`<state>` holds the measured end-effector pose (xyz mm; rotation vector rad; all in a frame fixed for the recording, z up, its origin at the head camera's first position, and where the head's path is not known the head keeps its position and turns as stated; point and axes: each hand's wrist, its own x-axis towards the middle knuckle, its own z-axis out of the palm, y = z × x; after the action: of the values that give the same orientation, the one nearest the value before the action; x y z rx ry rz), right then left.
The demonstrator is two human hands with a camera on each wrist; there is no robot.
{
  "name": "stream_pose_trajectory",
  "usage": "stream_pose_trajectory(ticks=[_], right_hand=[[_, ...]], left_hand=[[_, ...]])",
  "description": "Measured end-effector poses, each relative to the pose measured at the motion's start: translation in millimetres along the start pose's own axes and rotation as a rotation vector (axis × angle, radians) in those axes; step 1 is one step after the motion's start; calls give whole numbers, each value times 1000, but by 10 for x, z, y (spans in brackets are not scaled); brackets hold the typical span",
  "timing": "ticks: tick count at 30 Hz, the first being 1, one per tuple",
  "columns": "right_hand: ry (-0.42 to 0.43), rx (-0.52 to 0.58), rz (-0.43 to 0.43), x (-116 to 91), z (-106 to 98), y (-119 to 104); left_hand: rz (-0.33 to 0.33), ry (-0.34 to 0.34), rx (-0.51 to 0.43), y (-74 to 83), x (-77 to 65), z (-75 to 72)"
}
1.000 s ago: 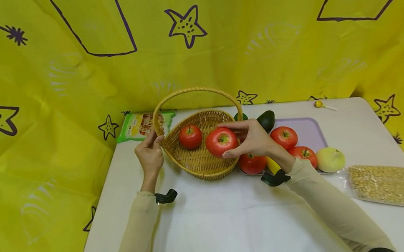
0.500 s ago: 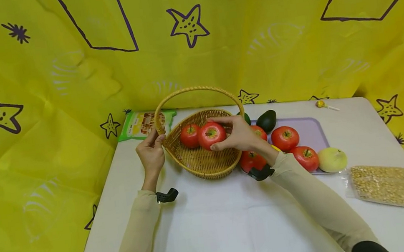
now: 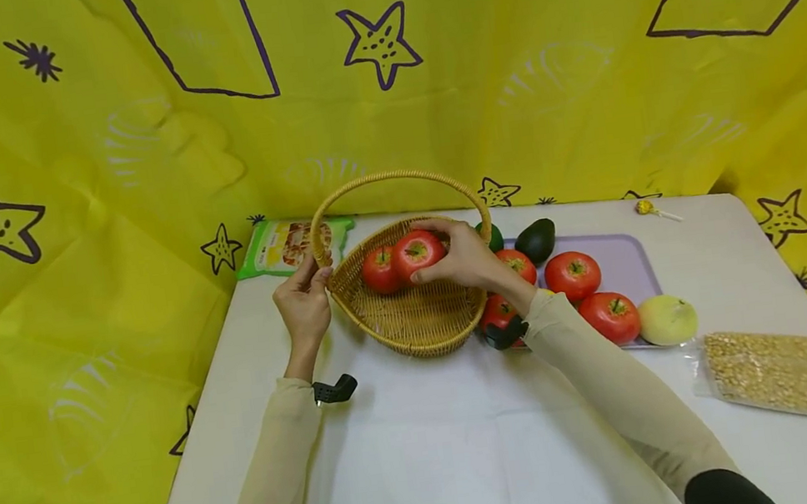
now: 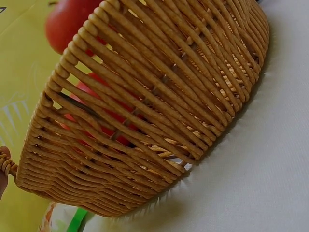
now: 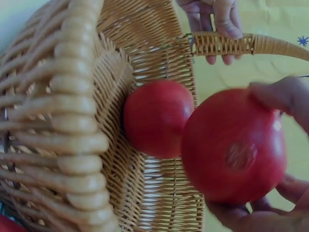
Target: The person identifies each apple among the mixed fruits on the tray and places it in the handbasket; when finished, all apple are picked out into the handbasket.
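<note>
A wicker basket (image 3: 413, 331) with a tall arched handle (image 3: 394, 176) stands on the table. My left hand (image 3: 303, 308) pinches the handle's left foot near the rim; the right wrist view shows the thumb and fingers around it. One red apple (image 3: 379, 272) lies inside the basket, seen through the weave in the left wrist view. My right hand (image 3: 466, 254) grips a second red apple (image 5: 236, 145) between thumb and fingers, over the basket's inside. From the head view this held apple (image 3: 419, 253) overlaps the right side of the first one.
Right of the basket, a lilac tray (image 3: 627, 258) bears several red apples (image 3: 573, 275), an avocado (image 3: 535, 242) and a pale yellow-green fruit (image 3: 669, 319). A green packet (image 3: 274, 247) lies behind left, a lollipop (image 3: 646, 208) behind right, a bag of yellow kernels (image 3: 781, 374) at right.
My right hand has carried its apple left and slightly back, from the basket's right side to close by the apple inside. My left hand keeps its hold on the handle.
</note>
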<state>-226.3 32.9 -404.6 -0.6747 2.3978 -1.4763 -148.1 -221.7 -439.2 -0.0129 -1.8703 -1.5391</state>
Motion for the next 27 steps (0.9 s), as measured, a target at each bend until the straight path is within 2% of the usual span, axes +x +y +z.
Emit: stream_pose_trajectory(ticks=[4, 11, 17, 27], right_hand=[[3, -75, 27, 70, 17, 24], [11, -142, 126, 173, 32, 8], [43, -113, 188, 221, 24, -45], [71, -100, 240, 283, 38, -51]], left_hand=[[3, 1, -3, -7, 8, -2], [9, 0, -16, -21, 16, -7], [2, -8, -28, -5, 25, -7], [-12, -4, -33, 34, 15, -4]])
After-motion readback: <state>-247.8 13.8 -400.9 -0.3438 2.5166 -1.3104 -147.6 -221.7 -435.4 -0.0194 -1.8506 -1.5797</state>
